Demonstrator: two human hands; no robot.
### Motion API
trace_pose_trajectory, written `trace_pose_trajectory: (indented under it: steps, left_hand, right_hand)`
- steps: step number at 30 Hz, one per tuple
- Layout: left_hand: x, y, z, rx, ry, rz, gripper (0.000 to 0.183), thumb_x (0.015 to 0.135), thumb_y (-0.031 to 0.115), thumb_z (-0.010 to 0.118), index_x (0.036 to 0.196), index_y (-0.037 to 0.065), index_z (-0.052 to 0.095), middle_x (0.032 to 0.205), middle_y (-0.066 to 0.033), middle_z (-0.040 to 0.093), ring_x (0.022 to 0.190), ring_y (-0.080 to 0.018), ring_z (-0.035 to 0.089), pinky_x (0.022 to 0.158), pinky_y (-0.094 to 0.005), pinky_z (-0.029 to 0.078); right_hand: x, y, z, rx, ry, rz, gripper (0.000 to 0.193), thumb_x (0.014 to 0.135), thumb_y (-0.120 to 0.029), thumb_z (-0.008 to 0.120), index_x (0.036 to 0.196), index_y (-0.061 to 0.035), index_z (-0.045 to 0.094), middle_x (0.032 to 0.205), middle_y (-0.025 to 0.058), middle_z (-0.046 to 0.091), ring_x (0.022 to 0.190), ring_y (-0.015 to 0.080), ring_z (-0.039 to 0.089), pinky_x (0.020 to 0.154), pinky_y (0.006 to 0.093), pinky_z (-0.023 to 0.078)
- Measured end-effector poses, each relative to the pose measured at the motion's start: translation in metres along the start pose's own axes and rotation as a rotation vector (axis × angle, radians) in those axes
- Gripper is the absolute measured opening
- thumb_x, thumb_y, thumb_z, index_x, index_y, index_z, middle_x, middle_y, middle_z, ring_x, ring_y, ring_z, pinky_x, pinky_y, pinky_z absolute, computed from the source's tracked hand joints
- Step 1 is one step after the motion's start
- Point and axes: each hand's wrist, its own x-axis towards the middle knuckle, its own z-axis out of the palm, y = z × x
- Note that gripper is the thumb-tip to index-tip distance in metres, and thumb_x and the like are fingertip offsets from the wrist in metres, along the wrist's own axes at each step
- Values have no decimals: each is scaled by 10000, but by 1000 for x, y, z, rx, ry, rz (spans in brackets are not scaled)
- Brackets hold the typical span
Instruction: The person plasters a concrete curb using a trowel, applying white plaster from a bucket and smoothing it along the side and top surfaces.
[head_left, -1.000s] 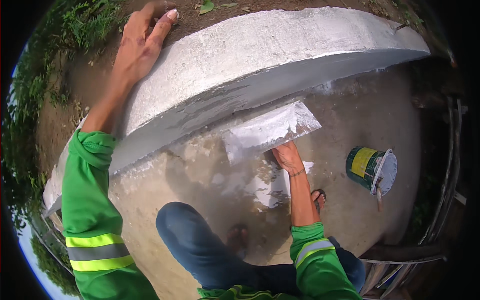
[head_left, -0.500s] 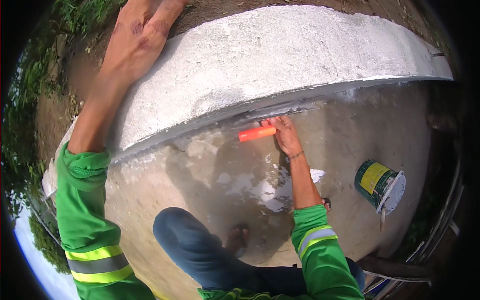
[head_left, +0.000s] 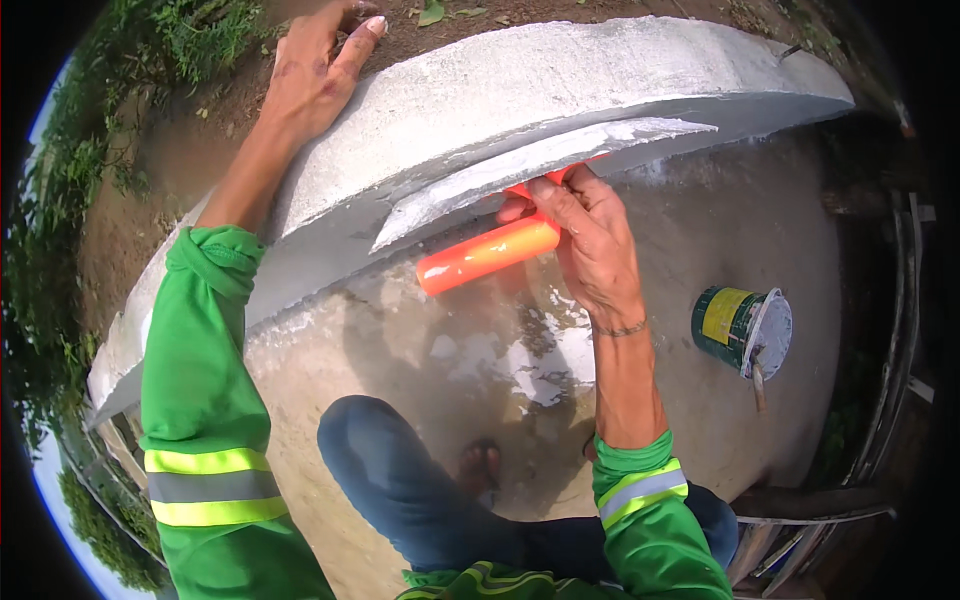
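My right hand [head_left: 600, 235] is closed around the mount of a plastering trowel [head_left: 490, 256], whose thick orange handle points to the left. The trowel's long blade is coated with white plaster and lies along the inner side of a pale, curved low wall [head_left: 480, 105]. Whether the blade touches the wall is hard to tell. Over the wall's far edge rests my left hand [head_left: 315, 80], thumb apart from the fingers and white on its tip. Nothing shows in this hand, though some fingertips are partly hidden.
To the right stands a green bucket [head_left: 725, 318] with a yellow label, white material inside and a stick poking out. White splashes [head_left: 545, 360] mark the concrete floor [head_left: 400, 345]. Soil and green plants [head_left: 205, 45] lie beyond the wall. Wooden bars [head_left: 890, 390] run along the right side.
My right hand has raised the trowel from low by the wall's base, so its white-coated blade now shows against the wall. My left hand has shifted slightly right in view.
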Motion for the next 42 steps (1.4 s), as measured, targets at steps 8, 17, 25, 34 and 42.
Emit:
trace_pose_trajectory:
  steps: [8, 17, 25, 34, 42]
  left_hand:
    - [10, 14, -1, -75, -36, -93, 448, 960, 415, 495, 1205, 54, 598, 1061, -188, 611, 1042, -320, 532, 940, -408, 401]
    - [8, 13, -1, -67, -151, -124, 416, 1000, 392, 425, 1245, 85, 563, 1181, -210, 563, 1146, -338, 519, 1016, -414, 373]
    - [7, 14, -8, -62, -131, -146, 406, 989, 359, 472, 1225, 43, 570, 1161, -200, 575, 1117, -319, 543, 989, -389, 393]
    - [8, 8, -1, -66, -55, -132, 399, 955, 384, 538, 1203, 76, 597, 1056, -166, 598, 989, -288, 569, 904, -374, 433]
    - [4, 8, 0, -64, 1, -94, 423, 943, 408, 551, 1189, 66, 598, 1030, -175, 595, 964, -294, 560, 899, -381, 431]
  right_hand:
    - [-61, 57, -137, -243, 377, 34, 213, 935, -99, 597, 1118, 0, 554, 1032, 62, 610, 892, 167, 600, 842, 335, 500]
    - [0, 39, -144, -805, 530, -280, 257, 850, -187, 641, 1034, -11, 606, 825, 178, 648, 735, 303, 623, 710, 366, 484]
    - [-36, 139, -165, 157, 246, 192, 202, 928, -39, 568, 1112, 41, 541, 1006, 100, 610, 985, 171, 609, 878, 307, 487]
    - [-9, 259, -132, 69, 27, 295, 469, 873, -212, 653, 1219, 70, 508, 1075, 111, 604, 993, 174, 570, 880, 331, 451]
    - [25, 126, -26, -148, -3, 235, 243, 919, -128, 594, 1104, 20, 537, 972, 106, 641, 909, 185, 635, 812, 310, 496]
